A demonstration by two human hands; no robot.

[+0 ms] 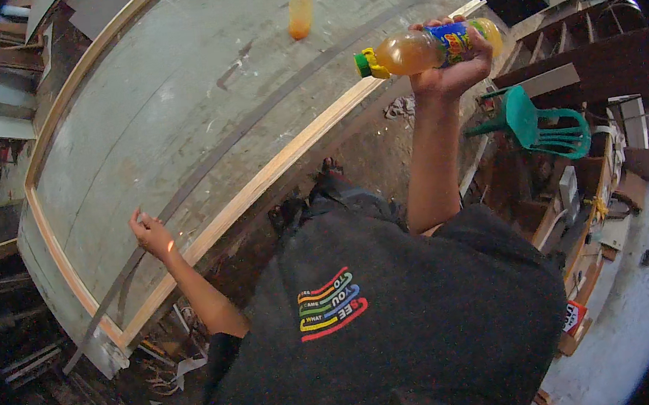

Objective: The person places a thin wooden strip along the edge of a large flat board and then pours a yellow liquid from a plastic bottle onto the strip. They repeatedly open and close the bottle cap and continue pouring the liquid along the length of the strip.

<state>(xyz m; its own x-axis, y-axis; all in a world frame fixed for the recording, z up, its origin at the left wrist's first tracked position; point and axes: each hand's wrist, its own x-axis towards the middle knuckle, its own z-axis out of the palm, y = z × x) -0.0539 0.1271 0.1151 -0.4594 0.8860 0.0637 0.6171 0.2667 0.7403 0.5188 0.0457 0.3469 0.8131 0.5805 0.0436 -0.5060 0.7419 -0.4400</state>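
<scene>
My right hand (451, 77) is raised at the upper right, its fingers wrapped round a plastic bottle (407, 53) of cloudy amber liquid. The bottle lies tilted almost level, its green cap and yellow neck tie pointing left; a blue label sits partly under my fingers. On the left, my left hand (154, 235) hovers by a long dark flat strip (266, 102), fingers loosely apart and nothing visible in them. That strip runs diagonally over a large grey panel (170, 84). Further back on the panel stands a small bottle (300, 15) with a yellow cap and orange contents.
Pale wooden battens (295, 144) edge the panel along its near and left sides. A green plastic chair (526, 122) is at the right, close to wooden shelving (591, 28). Scrap pieces (176, 368) clutter the floor at lower left.
</scene>
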